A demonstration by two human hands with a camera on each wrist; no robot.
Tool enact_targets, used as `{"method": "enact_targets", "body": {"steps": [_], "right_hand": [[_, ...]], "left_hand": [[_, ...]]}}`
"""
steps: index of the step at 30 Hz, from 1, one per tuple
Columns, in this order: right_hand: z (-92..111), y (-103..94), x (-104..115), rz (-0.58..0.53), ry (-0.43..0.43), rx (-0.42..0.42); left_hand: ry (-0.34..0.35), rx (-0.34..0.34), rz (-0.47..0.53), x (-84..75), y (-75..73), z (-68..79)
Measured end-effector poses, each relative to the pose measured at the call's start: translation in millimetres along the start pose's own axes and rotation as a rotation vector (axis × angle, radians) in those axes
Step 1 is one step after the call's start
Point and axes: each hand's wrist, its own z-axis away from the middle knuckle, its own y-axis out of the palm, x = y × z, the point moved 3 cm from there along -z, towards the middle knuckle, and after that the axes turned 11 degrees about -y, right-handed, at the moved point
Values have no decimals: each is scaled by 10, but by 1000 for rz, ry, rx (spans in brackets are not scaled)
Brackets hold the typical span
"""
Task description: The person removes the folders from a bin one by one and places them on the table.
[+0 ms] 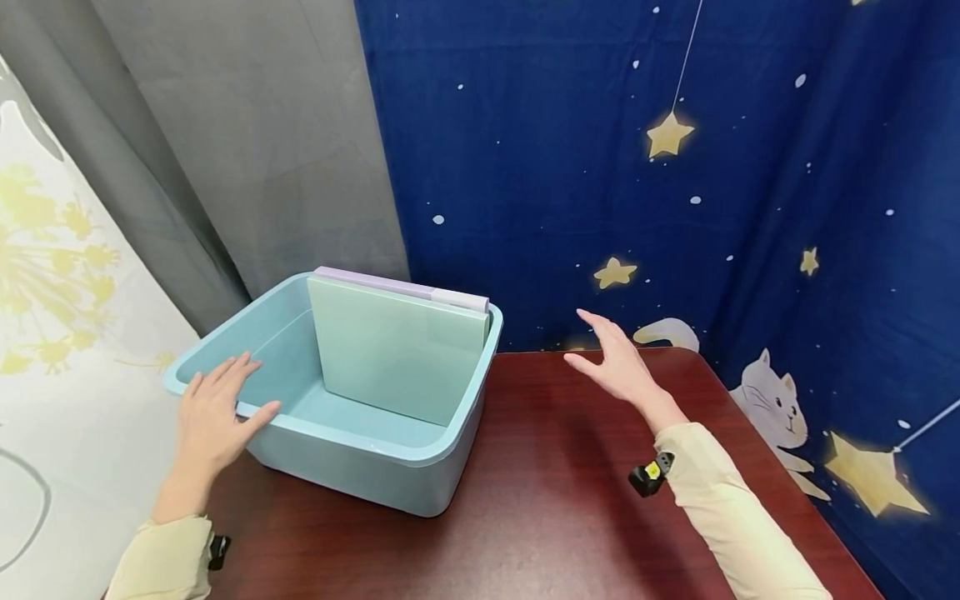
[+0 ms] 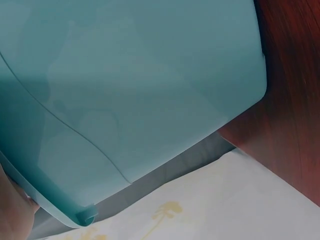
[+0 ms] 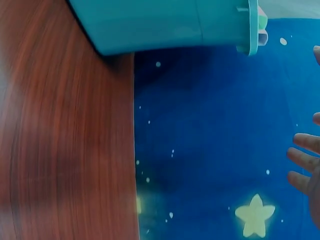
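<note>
A light-blue plastic basin (image 1: 348,471) stands on the table's left part. Inside, against its back right side, a flat mint-green folder-like item (image 1: 397,350) stands on edge. Behind it, the top edge of a lilac item (image 1: 375,282) with a whitish end pokes above the rim; the rest is hidden. My left hand (image 1: 213,412) is at the basin's near left rim, its fingers extended over the edge and the thumb spread. To the right of the basin, my right hand (image 1: 618,362) hovers over the table, fingers apart, touching nothing.
The dark red wooden table (image 1: 555,500) ends just behind the basin. A blue star-patterned curtain (image 1: 525,167) hangs beyond it, with a grey curtain (image 1: 277,142) at the left. White patterned cloth (image 1: 75,400) lies along the left side.
</note>
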Motion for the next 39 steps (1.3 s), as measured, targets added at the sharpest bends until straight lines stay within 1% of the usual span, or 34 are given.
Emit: {"method": "enact_targets", "body": {"steps": [8,15,21,28,33,39], "right_hand": [[-188,88,140,-22,-31,-8],[-403,153,291,-42,-85,-33],[-549,212,402,-63,-90,-1],[-749,300,494,-84,-91,26],[-884,361,584,-110,-104,42],[-998,472,653,-130,-132,26]], "left_hand": [[10,-7,2,12,-10,-8],[14,-45,37,19,-12,-21],[15,-57,74,31,-13,-17],[25,-67,70,30,-17,-21],[24,-77,70,50,11,-6],[25,-98,76,57,35,6]]}}
